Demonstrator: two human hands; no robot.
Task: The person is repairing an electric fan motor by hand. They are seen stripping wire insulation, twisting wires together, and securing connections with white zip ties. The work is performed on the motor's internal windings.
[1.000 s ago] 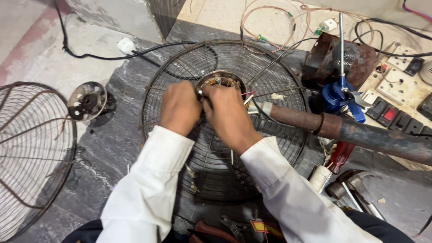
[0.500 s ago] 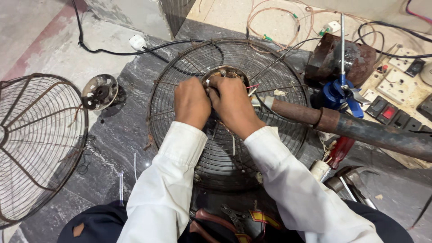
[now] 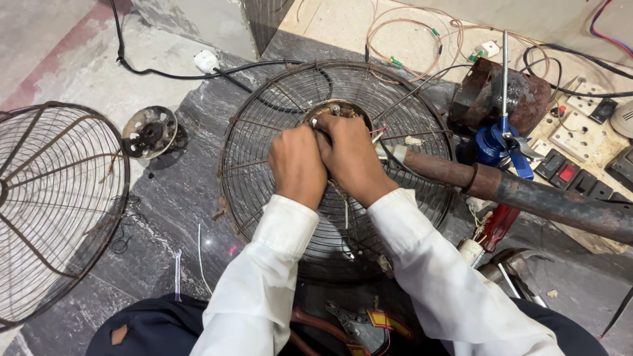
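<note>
Since the earlier frames the view has slid to the right and tipped down a little, so the fan guard now sits nearer the middle of the picture, while both hands stay pressed together at its hub. The left hand and the right hand are knuckle to knuckle, fingers curled down and inward over the motor hub; what they pinch is hidden beneath them, so I cannot tell whether either grips a part or only presses on it. The hub lies just ahead of the fingertips, straight away from the body, with the right hand reaching slightly further onto it. The guard lies flat on the dark stone floor, its rusty pipe stand running off to the right and a little toward the person, crossing close by the right wrist. A second wire guard lies well apart on the left, a small round metal cap between the two guards.
</note>
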